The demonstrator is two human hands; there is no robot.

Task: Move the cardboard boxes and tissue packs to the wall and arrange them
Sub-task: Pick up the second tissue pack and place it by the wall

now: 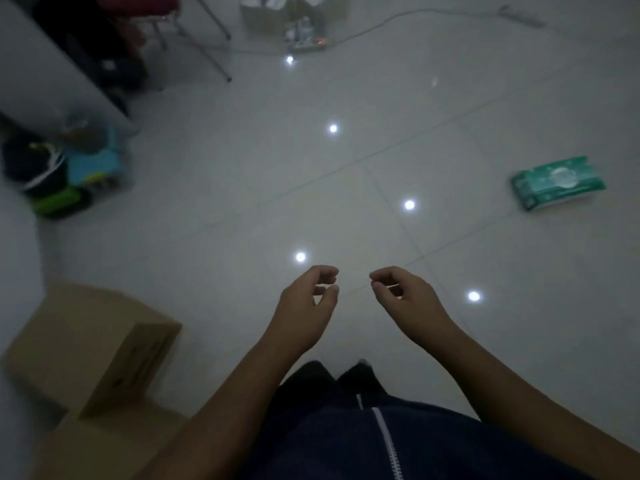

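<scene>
A brown cardboard box (86, 344) stands on the floor at the lower left, beside the white wall (17, 258). A second cardboard box (104, 445) lies just below it at the frame's bottom left. A green tissue pack (557, 183) lies alone on the white tiles at the right. My left hand (306, 306) and my right hand (403, 299) hover side by side over the floor in the middle, fingers loosely curled and apart, holding nothing. Both hands are well away from the boxes and the pack.
A blue and green toy car (83, 174) sits by the wall at the left. Chair legs (207, 39), an open carton (294, 12), a power strip (308, 46) and a cable (415, 15) lie at the far end. Ceiling lights reflect on the tiles.
</scene>
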